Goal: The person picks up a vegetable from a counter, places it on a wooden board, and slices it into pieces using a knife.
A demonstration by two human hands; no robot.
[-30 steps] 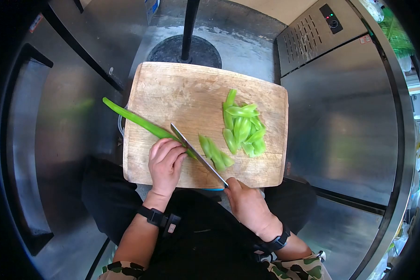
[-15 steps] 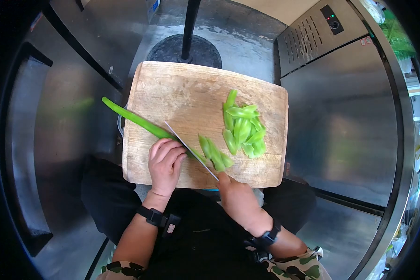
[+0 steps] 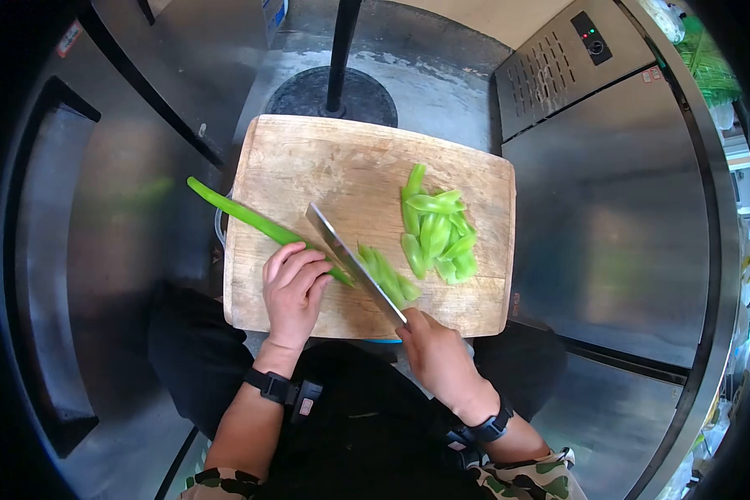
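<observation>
A steel cabinet (image 3: 608,225) stood beyond the right edge of the wooden cutting board (image 3: 342,154), its slatted vent and small control panel toward the far end. The board, somewhat stained and scratched, lay in front of the person, its corners rounded. Past its far edge, a black pole rose from a round black base (image 3: 296,93) on the floor.

The green stalk (image 3: 261,222) was the longest piece on the board: it lay aslant, one end sticking out past the left edge, the other in the near half, left of the middle. The knife (image 3: 356,264) slanted the same way, its tip near the board's middle and its handle by the near edge; the blade was tilted so that one broad face showed. Whether it touched the stalk's cut end could not be told.

A pile of green slices (image 3: 436,233) sat close to the right edge, about midway between the far and near edges. The right hand (image 3: 443,358), over the near edge, was closed firmly round the knife's handle. The left hand (image 3: 293,296), at the near left, pressed bent fingers on the stalk close to its cut end. A smaller cluster of slices (image 3: 392,279) lay just beside the blade, partly hidden by it. Each wrist wore a black strap (image 3: 272,386).
</observation>
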